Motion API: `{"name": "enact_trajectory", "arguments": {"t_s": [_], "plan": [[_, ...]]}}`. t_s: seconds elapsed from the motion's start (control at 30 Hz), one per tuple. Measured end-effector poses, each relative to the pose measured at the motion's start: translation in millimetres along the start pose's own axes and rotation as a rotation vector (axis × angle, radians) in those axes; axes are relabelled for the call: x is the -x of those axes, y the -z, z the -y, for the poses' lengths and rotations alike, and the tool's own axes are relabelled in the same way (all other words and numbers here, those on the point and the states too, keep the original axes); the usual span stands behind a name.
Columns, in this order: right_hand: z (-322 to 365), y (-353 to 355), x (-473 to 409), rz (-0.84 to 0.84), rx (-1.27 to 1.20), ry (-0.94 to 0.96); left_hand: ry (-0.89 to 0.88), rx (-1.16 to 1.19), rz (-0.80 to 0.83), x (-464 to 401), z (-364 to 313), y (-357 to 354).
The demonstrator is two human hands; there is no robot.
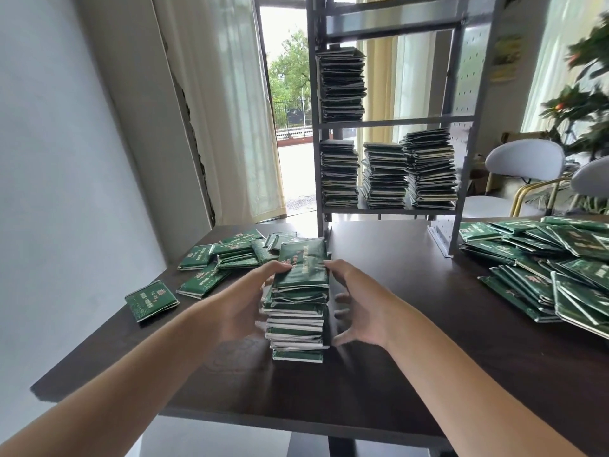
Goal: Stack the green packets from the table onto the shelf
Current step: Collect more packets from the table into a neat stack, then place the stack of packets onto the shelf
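A tall stack of green packets (298, 308) stands on the dark table (412, 324), in front of the grey metal shelf (463, 150). My left hand (250, 301) grips the stack's left side, thumb on the top packet. My right hand (359, 308) is at the stack's right side, thumb on the top packet and fingers spread and curved beside the stack. The lower shelf level holds three packet stacks (385, 174). One stack (342, 85) sits on the level above. Loose packets lie at the table's left (230, 252) and in a heap at the right (553, 265).
A single packet (151, 300) lies near the table's left edge. White chairs (524, 166) and a plant (590, 103) stand at the right behind the table. Behind the shelf there are curtains and an open door.
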State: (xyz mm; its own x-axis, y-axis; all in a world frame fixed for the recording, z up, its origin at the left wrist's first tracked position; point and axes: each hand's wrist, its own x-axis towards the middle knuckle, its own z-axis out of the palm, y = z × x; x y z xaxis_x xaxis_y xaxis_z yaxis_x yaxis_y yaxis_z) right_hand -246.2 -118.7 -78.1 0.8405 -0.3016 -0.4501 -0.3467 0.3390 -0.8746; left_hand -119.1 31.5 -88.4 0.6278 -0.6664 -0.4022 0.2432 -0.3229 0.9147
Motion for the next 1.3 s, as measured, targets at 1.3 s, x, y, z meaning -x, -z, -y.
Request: {"name": "enact_trajectory", "arguments": {"t_s": [1.3], "plan": [[179.8, 59.7, 94.8, -0.245, 0.025, 0.395, -0.357, 0.028, 0.09, 27.0, -212.6, -103.1]]}}
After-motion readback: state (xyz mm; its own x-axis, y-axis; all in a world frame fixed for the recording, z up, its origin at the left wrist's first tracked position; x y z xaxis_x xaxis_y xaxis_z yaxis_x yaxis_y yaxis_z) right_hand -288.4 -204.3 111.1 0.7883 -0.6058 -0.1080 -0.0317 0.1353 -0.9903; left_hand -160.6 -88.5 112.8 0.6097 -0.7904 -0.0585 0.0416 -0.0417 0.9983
